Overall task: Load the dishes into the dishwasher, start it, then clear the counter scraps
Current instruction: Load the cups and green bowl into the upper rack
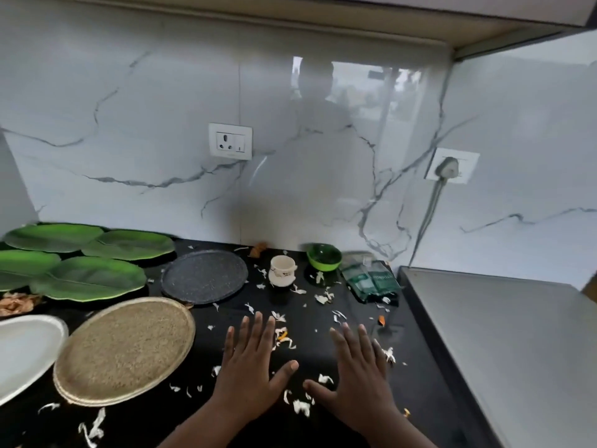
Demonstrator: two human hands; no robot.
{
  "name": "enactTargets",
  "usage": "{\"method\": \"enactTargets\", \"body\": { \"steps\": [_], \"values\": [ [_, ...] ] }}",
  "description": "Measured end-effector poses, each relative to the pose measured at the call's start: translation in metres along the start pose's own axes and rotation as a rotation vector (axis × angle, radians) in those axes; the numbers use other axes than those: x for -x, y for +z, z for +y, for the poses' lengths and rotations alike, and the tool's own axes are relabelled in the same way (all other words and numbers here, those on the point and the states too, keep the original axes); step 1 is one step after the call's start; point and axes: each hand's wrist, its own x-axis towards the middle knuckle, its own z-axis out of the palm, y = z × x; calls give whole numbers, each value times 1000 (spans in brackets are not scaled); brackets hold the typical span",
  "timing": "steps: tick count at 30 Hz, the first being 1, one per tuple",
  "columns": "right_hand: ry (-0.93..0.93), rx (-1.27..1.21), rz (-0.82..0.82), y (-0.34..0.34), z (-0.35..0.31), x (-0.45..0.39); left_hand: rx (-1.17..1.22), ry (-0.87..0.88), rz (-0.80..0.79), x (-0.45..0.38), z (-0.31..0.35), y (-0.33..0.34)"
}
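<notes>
1. Both hands, left (250,360) and right (357,367), lie flat with fingers spread on the counter (323,305), holding nothing.
2. Scraps (302,407) lie scattered around them.
3. Dishes remain on the counter: tan plate (126,350), grey plate (204,276), cup (283,270), bowl (324,257).
4. Loading seems not yet begun; I judge my next move is gripping a plate.

We see the white plate (26,350) cut off by the left edge, as is 1 of the 4 green leaf-shaped plates (22,266). The brownish peels (16,303) beside it also run out of view there. The print on the green packet (371,281) is too blurred for us to read. We cannot tell what the cream cup (283,270) holds. Both forearms leave the picture at the bottom edge, and the grey appliance top (504,350) at the right.
</notes>
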Motion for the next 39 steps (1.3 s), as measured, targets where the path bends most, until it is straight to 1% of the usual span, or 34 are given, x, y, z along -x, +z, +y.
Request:
{"method": "enactTargets", "body": {
  "steps": [4,7,8,9,11,15,16,17,19,22,23,25,27,28,30,31,32,34,36,37,39],
  "values": [
    [-35,23,-11,7,-10,-31,9,-70,15,-14,-21,3],
    [-74,18,-34,9,-13,-60,16,-109,-8,-26,-29,10],
    [-112,-1,5,11,-15,-73,24,-118,-17,-30,-32,11],
    [-140,-44,9,13,-17,-83,30,-115,-23,-33,-34,12],
    [-130,-103,-62,13,-21,-107,16,-127,-41,-46,-38,13],
    [-109,-237,-88,21,-30,-166,18,-200,-39,-82,-40,11],
    [-107,-266,-93,23,-31,-181,25,-198,-9,-92,-40,11],
    [-103,-294,-95,26,-32,-197,22,-190,25,-102,-39,14],
    [-92,-363,-69,30,-34,-224,44,-206,-14,-121,-38,16],
    [-68,-515,-30,38,-37,-265,62,-179,-1,-154,-37,17],
    [-64,-547,-23,40,-39,-276,94,-144,49,-165,-37,15],
    [-79,-554,-14,42,-42,-290,227,-61,229,-186,-38,12],
    [-78,-618,1,44,-40,-295,385,-47,394,-210,-35,7],
    [-49,-729,-5,42,-35,-295,468,-48,451,-223,-32,5],
    [57,-1000,-25,35,-17,-291,606,-67,512,-250,-22,-1],
    [102,-1099,-44,28,-4,-290,643,-73,506,-264,-17,-1],
    [129,-1159,-62,21,12,-289,670,-85,466,-278,-11,1],
    [152,-1224,-86,6,50,-284,711,-169,296,-305,2,11],
    [199,-1295,-53,-8,87,-276,746,-274,94,-328,22,28],
    [222,-1350,-43,-11,105,-272,750,-331,21,-337,32,37],
    [253,-1487,-38,-16,130,-261,728,-441,-44,-349,47,56]
  ]
}}
